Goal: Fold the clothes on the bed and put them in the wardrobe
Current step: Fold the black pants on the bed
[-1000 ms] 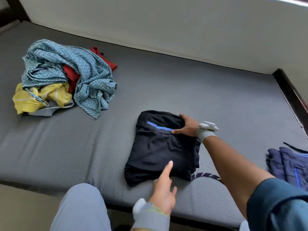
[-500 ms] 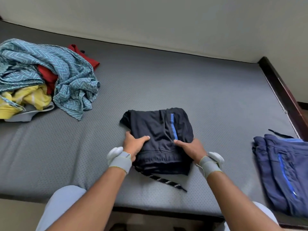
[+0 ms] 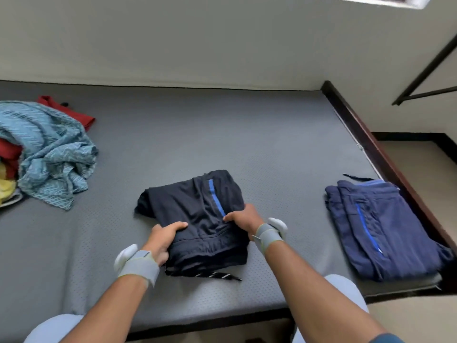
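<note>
Far left on the bed [image 3: 272, 134]: unfolded pile [image 3: 49, 154], teal, red, yellow, not yet done. Centre: black shorts [image 3: 197, 219] folded; my left hand [image 3: 162, 240] & right hand [image 3: 243, 217] each grip its near corners, thumbs on top. Right: navy shorts [image 3: 378, 231] folded flat. Wardrobe not in view; approx. half folded, nothing stored.

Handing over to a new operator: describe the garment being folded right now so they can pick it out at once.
On the grey bed, look at the near middle, between the crumpled pile at the left and the navy pants folded at the right. The black shorts lie there, gripped by the left hand and right hand. They alone are black, with a blue stripe and a speckled drawstring.
</note>
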Available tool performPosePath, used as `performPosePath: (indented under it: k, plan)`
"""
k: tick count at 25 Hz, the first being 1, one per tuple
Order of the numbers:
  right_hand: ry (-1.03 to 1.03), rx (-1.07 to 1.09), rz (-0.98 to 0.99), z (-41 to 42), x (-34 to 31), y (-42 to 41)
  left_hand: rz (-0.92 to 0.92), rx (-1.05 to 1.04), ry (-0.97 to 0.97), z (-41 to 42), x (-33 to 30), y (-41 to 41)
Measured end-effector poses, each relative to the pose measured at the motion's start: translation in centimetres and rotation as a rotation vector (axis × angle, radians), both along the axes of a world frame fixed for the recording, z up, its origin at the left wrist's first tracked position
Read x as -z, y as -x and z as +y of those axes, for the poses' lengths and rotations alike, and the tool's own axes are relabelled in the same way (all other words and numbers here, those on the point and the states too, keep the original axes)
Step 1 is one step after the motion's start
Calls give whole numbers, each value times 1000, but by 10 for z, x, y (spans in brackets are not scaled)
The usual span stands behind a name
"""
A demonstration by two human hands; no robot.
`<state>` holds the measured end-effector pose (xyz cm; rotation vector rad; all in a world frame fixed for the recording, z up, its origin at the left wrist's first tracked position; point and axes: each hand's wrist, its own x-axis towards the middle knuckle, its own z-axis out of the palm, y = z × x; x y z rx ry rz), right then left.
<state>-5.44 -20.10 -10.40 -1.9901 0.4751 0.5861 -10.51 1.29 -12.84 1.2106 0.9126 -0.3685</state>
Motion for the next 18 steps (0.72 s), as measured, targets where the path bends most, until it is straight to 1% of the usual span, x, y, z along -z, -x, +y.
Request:
performPosePath:
  k: [2, 3, 4, 5, 6, 7, 8, 9, 10, 11, 12, 13, 14, 15, 16, 17, 18]
  plan:
    - [265, -265, -167, -6, -22, -21, 7, -38, 124, -40, -14, 21]
    - [434, -409, -273, -6, -32, -37, 46, 20, 216, -68, -26, 36]
    - [590, -549, -370, 1, -40, -53, 84, 148, 284, -96, -43, 52]
    - [718, -658, -461, 14, -48, -66, 93, 382, 312, -118, -63, 66]
    - [789, -730, -537, 31, -46, -73, 81, 695, 293, -129, -80, 72]
    - [809, -745, -606, 47, -45, -73, 73, 979, 205, -128, -87, 68]
    - [762, -687, -626, 57, -41, -67, 49, 1158, 53, -118, -88, 56]
    - [647, -540, -631, 57, -37, -53, -8, 1227, -123, -101, -87, 41]
    - [506, -345, -650, 49, -30, -39, -92, 1210, -331, -78, -81, 20]
    - [373, -136, -638, 35, -23, -22, -183, 1120, -583, -56, -75, 0]
    - [298, 54, -618, 20, -17, -7, -286, 968, -847, -38, -71, -18]
    - [304, 230, -586, 6, -10, 10, -381, 846, -1032, -24, -67, -36]
    - [325, 394, -523, -4, -5, 28, -431, 803, -1130, -17, -59, -52]
    - [310, 543, -443, -9, -6, 46, -413, 826, -1150, -15, -54, -67]
    - [236, 657, -337, -9, -1, 62, -380, 883, -1116, -15, -50, -81]
    - [113, 717, -205, -4, 4, 75, -346, 956, -1057, -13, -45, -94]
    - [-26, 722, -72, 5, 4, 85, -318, 1024, -1004, -9, -41, -103]
